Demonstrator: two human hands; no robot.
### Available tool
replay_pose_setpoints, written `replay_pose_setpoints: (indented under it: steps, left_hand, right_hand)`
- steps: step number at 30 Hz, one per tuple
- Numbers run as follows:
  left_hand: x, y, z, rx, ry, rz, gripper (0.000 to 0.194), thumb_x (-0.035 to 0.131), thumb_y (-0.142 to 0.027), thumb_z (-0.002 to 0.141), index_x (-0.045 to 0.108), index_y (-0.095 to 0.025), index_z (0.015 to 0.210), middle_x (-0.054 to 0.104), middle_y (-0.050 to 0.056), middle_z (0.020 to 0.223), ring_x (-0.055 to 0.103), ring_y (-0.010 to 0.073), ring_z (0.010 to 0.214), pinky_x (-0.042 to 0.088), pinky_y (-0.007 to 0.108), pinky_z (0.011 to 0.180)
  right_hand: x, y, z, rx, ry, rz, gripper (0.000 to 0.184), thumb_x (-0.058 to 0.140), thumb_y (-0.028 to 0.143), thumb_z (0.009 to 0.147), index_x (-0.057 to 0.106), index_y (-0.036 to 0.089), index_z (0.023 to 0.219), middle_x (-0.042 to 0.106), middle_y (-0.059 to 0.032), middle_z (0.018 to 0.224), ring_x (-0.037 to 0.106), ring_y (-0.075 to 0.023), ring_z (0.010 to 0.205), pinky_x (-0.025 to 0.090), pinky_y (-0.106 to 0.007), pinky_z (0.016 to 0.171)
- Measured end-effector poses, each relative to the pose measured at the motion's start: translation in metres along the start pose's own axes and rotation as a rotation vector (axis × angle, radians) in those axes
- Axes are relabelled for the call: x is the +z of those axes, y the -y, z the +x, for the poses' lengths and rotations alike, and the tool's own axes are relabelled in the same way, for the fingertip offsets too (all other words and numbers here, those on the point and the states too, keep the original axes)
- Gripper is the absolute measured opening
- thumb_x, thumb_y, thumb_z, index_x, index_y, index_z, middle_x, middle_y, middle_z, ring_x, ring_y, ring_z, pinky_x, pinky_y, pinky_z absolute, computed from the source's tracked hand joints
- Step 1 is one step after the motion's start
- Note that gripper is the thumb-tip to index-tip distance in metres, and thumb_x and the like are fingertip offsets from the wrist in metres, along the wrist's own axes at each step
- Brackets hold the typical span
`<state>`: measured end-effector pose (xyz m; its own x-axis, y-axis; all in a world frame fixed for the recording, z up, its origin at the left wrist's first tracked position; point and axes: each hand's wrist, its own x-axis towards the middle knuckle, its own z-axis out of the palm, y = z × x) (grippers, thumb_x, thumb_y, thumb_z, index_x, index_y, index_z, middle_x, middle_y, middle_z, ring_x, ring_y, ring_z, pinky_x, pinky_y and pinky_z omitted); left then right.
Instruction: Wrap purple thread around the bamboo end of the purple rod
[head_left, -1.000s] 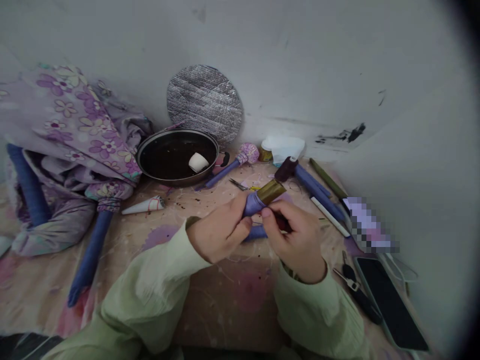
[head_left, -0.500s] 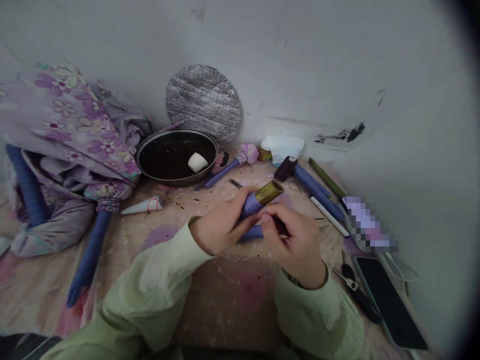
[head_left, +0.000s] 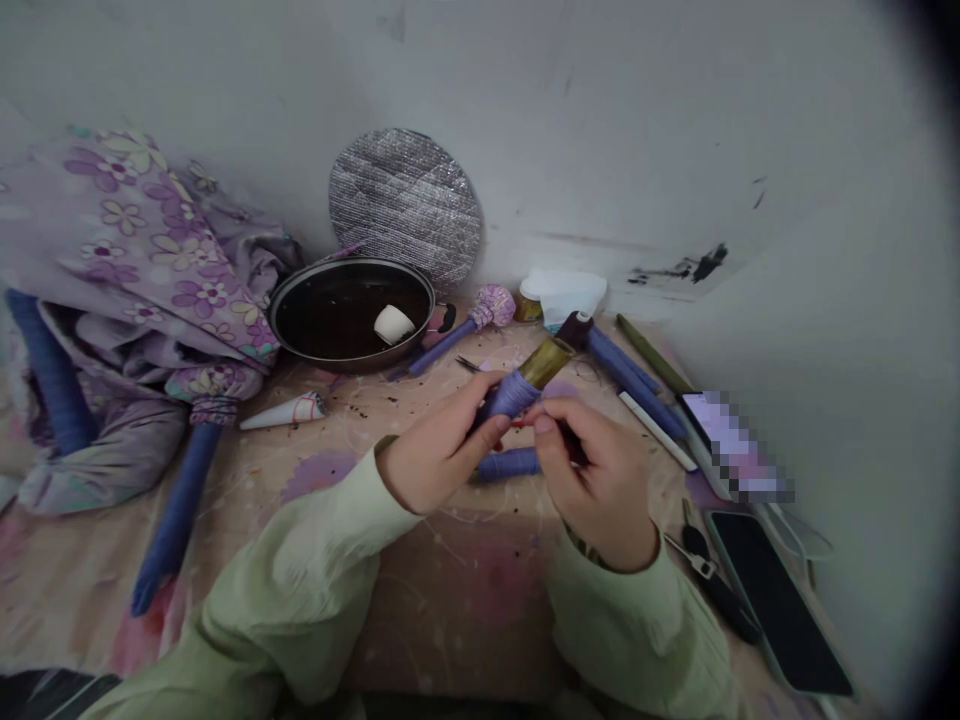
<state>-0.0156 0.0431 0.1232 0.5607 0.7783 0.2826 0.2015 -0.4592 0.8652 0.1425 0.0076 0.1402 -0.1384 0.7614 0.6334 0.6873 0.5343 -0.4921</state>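
Note:
My left hand (head_left: 442,440) is closed around a bamboo tube (head_left: 546,362) wound with blue-purple thread (head_left: 512,396). The tube's bare, greenish-brown end sticks out past my fingers, tilted up to the right. Close beside it, my right hand (head_left: 596,475) is closed, thumb and forefinger pinched at the edge of the winding on what looks like the thread; the strand itself barely shows. A small red bit shows between the hands. Beneath them on the table lies another purple-wrapped piece (head_left: 510,463), partly hidden by my right fingers.
A dark pan (head_left: 330,310) holds a white piece (head_left: 394,325). Floral cloth with wrapped handles (head_left: 180,510) fills the left. Behind my hands are a dark thread spool (head_left: 576,328), scissors (head_left: 469,364) and wrapped sticks (head_left: 634,380). Keys (head_left: 701,560) and a phone (head_left: 780,600) lie right.
The tube has shifted slightly up and to the right in my left hand. My right hand has moved a little right, and a wider gap shows between the hands.

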Motion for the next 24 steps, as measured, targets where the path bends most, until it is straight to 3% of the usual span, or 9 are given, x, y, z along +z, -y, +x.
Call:
replay_pose_setpoints:
  steps: [9, 14, 18, 24]
  left_hand:
    - [0.0013, 0.0015, -0.0012, 0.039, -0.050, -0.013, 0.035, 0.048, -0.026, 0.086, 0.038, -0.019, 0.120, 0.054, 0.010, 0.107, 0.056, 0.0181, 0.092, 0.047, 0.035, 0.079]
    - [0.0001, 0.0020, 0.0006, 0.073, -0.082, 0.029, 0.038, 0.053, -0.030, 0.084, 0.040, -0.018, 0.117, 0.056, 0.008, 0.100, 0.057, 0.0165, 0.085, 0.048, 0.032, 0.074]
    - [-0.0017, 0.0011, 0.0016, 0.181, -0.125, 0.198, 0.040, 0.053, -0.031, 0.084, 0.040, -0.016, 0.119, 0.057, 0.011, 0.106, 0.057, 0.0195, 0.091, 0.048, 0.034, 0.077]
    - [-0.0010, -0.0034, -0.0001, 0.332, -0.139, 0.367, 0.037, 0.052, -0.022, 0.083, 0.040, -0.014, 0.118, 0.058, 0.012, 0.104, 0.058, 0.0210, 0.096, 0.049, 0.035, 0.082]
  right_hand:
    - [-0.0023, 0.0008, -0.0006, -0.009, -0.021, 0.025, 0.012, 0.047, 0.011, 0.081, 0.057, 0.015, 0.076, 0.061, 0.0015, 0.062, 0.050, -0.0075, 0.048, 0.037, -0.020, 0.045]
    - [-0.0033, 0.0030, -0.0008, -0.014, -0.035, 0.012, 0.012, 0.048, 0.011, 0.081, 0.056, 0.015, 0.074, 0.059, 0.0018, 0.060, 0.049, -0.0071, 0.048, 0.038, -0.020, 0.046]
    - [-0.0036, 0.0050, -0.0012, -0.011, -0.073, -0.011, 0.010, 0.051, 0.016, 0.080, 0.055, 0.015, 0.070, 0.052, 0.0036, 0.053, 0.046, -0.0069, 0.045, 0.036, -0.020, 0.045]
    - [0.0040, 0.0065, -0.0022, 0.092, -0.212, -0.053, 0.030, 0.063, 0.026, 0.076, 0.044, 0.018, 0.055, 0.038, 0.0074, 0.046, 0.034, -0.0052, 0.041, 0.030, -0.020, 0.042]
